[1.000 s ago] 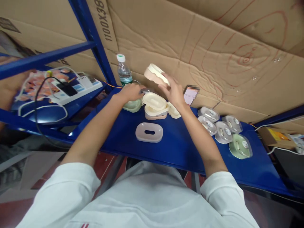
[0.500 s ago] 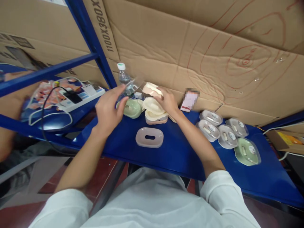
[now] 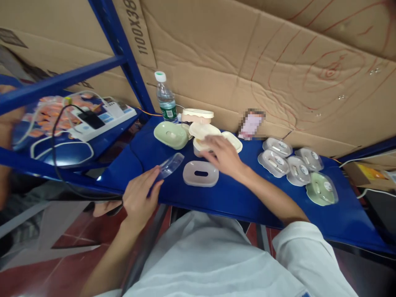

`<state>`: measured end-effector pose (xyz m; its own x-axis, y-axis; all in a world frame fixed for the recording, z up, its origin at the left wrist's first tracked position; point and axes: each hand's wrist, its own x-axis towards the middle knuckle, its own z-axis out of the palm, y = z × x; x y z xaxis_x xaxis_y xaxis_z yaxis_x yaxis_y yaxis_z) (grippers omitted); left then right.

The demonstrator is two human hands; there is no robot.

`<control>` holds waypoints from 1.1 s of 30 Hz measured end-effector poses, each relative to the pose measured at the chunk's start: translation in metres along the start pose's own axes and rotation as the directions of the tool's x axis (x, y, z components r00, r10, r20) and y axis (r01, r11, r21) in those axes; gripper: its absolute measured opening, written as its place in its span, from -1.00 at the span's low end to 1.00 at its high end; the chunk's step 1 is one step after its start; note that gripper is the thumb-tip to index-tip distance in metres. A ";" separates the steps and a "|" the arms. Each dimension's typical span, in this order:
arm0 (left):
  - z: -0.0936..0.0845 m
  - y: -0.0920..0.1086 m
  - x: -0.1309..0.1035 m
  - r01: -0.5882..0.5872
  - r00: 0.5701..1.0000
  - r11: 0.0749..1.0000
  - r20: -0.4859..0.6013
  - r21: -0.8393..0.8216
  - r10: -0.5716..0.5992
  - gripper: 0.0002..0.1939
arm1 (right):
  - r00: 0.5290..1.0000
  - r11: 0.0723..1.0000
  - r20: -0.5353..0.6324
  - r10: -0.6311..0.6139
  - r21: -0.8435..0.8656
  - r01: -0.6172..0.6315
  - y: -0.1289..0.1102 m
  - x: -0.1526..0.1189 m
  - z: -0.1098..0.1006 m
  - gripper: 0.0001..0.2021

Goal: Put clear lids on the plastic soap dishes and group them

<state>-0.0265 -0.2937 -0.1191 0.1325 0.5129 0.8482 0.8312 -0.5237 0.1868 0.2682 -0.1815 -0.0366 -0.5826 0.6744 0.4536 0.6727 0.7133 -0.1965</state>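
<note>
My left hand is closed on the end of a clear plastic lid, held over the table's front edge. My right hand, slightly blurred, reaches over a stack of soap dishes with its fingers stretched and thumb apart. Beneath it are a cream oval tray and a pale box, partly hidden by the fingers. A pale grey dish with a slot lies in front. Left of the stack sits a green soap dish; to the right, another cream tray. Behind stands a pinkish box with a cream top.
Several clear-lidded soap boxes, one of them green, stand at the right. A water bottle and a phone are by the cardboard wall. A blue metal frame and a power strip are at the left.
My left hand has drawn the clear lid down towards me. My right hand has let go of the pinkish box at the back and come forward over the stack.
</note>
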 end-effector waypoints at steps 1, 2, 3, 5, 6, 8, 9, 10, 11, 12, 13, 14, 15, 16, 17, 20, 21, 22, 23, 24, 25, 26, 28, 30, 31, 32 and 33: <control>0.002 -0.003 -0.003 0.029 1.000 0.999 0.007 0.015 -0.029 -0.45 | 0.997 0.998 0.048 -0.054 0.017 0.053 -0.007 -0.023 0.002 -0.55; 0.003 -0.007 -0.006 0.047 0.999 0.998 0.021 0.028 -0.048 -0.46 | 0.992 0.996 0.092 -0.090 0.023 0.088 -0.013 -0.044 0.006 -0.53; 0.005 -0.010 -0.008 0.054 0.998 0.998 0.039 0.038 -0.056 -0.48 | 0.985 0.994 0.131 -0.109 0.024 0.107 -0.016 -0.064 0.009 -0.52; 0.007 -0.013 -0.011 0.030 0.995 0.999 0.097 0.043 -0.034 -0.51 | 0.978 0.994 0.177 -0.112 0.007 0.113 -0.014 -0.096 0.015 -0.57; 0.007 -0.014 -0.012 0.000 0.991 0.999 0.132 0.040 -0.005 -0.52 | 0.978 0.995 0.181 -0.101 -0.006 0.103 -0.010 -0.106 0.016 -0.61; 0.008 -0.012 -0.014 -0.068 0.978 0.997 0.198 0.032 0.060 -0.56 | 0.987 0.998 0.152 -0.054 -0.031 0.059 0.001 -0.119 0.013 -0.67; 0.009 -0.011 -0.015 -0.096 0.969 0.995 0.231 0.027 0.088 -0.57 | 0.991 0.999 0.128 -0.022 -0.039 0.027 0.007 -0.123 0.011 -0.67; 0.009 -0.009 -0.016 -0.117 0.959 0.993 0.261 0.022 0.107 -0.59 | 0.994 0.999 0.107 0.011 -0.040 -0.007 0.012 -0.124 0.007 -0.67; 0.010 -0.007 -0.017 -0.128 0.950 0.992 0.289 0.015 0.118 -0.61 | 0.995 0.999 0.093 0.041 -0.036 -0.038 0.016 -0.125 0.004 -0.66; 0.010 -0.006 -0.018 -0.130 0.941 0.992 0.317 0.004 0.122 -0.64 | 0.994 0.998 0.086 0.064 -0.028 -0.062 0.019 -0.126 0.001 -0.66; 0.011 -0.005 -0.018 -0.126 0.931 0.992 0.344 -0.011 0.122 -0.67 | 0.993 0.997 0.086 0.080 -0.021 -0.078 0.020 -0.126 -0.001 -0.66; 0.012 -0.003 -0.017 -0.121 0.921 0.992 0.370 -0.024 0.121 -0.69 | 0.992 0.996 0.092 0.089 -0.017 -0.087 0.021 -0.126 -0.002 -0.66; 0.013 -0.002 -0.014 -0.116 0.914 0.993 0.389 -0.031 0.119 -0.71 | 0.991 0.996 0.100 0.092 -0.017 -0.091 0.021 -0.126 -0.003 -0.65; 0.014 -0.001 -0.009 -0.114 0.909 0.993 0.401 -0.033 0.117 -0.71 | 0.989 0.996 0.115 0.091 -0.025 -0.089 0.020 -0.127 -0.004 -0.66; 0.016 0.000 -0.002 -0.114 0.906 0.993 0.408 -0.033 0.117 -0.71 | 0.987 0.996 0.138 0.085 -0.040 -0.080 0.019 -0.127 -0.004 -0.66; 0.029 0.001 0.033 -0.130 0.897 0.990 0.418 -0.059 0.143 -0.65 | 0.971 0.994 0.232 0.056 -0.103 -0.033 0.017 -0.128 -0.008 -0.69; 0.037 -0.001 0.048 -0.137 0.891 0.988 0.427 -0.077 0.157 -0.62 | 0.964 0.993 0.260 0.049 -0.120 -0.018 0.017 -0.129 -0.010 -0.68; 0.046 -0.003 0.065 -0.142 0.879 0.985 0.445 -0.095 0.169 -0.60 | 0.959 0.991 0.281 0.044 -0.134 -0.007 0.018 -0.130 -0.013 -0.66; 0.058 -0.007 0.082 -0.144 0.866 0.985 0.469 -0.099 0.173 -0.58 | 0.954 0.989 0.296 0.041 -0.145 0.003 0.019 -0.131 -0.016 -0.63; 0.070 -0.012 0.098 -0.155 0.850 0.984 0.496 -0.091 0.180 -0.56 | 0.951 0.988 0.308 0.037 -0.155 0.012 0.020 -0.132 -0.018 -0.60; 0.083 -0.018 0.113 -0.169 0.834 0.983 0.520 -0.077 0.184 -0.55 | 0.948 0.986 0.317 0.034 -0.163 0.019 0.022 -0.135 -0.020 -0.57; 0.096 -0.024 0.127 -0.174 0.823 0.983 0.540 -0.059 0.178 -0.55 | 0.946 0.986 0.322 0.032 -0.166 0.022 0.024 -0.137 -0.021 -0.55; 0.119 -0.034 0.146 -0.202 0.802 0.979 0.570 -0.017 0.176 -0.55 | 0.950 0.989 0.310 0.041 -0.151 0.006 0.028 -0.143 -0.022 -0.53; 0.135 -0.042 0.156 -0.227 0.790 0.974 0.588 0.014 0.176 -0.56 | 0.960 0.993 0.274 0.061 -0.111 -0.032 0.032 -0.148 -0.020 -0.53; 0.138 -0.045 0.159 -0.234 0.786 0.972 0.592 0.020 0.177 -0.57 | 0.964 0.995 0.258 0.070 -0.088 -0.049 0.033 -0.151 -0.020 -0.54; 0.140 -0.047 0.161 -0.236 0.787 0.972 0.591 0.022 0.178 -0.58 | 0.966 0.996 0.245 0.076 -0.068 -0.061 0.034 -0.153 -0.019 -0.54; 0.139 -0.049 0.162 -0.233 0.792 0.972 0.585 0.019 0.178 -0.59 | 0.968 0.996 0.237 0.080 -0.057 -0.068 0.035 -0.155 -0.018 -0.55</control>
<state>0.0295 -0.0908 -0.0597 0.5684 0.7105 0.4149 0.7878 -0.6155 -0.0253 0.3903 -0.2643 -0.0982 -0.6182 0.7553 0.2176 0.7359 0.6535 -0.1772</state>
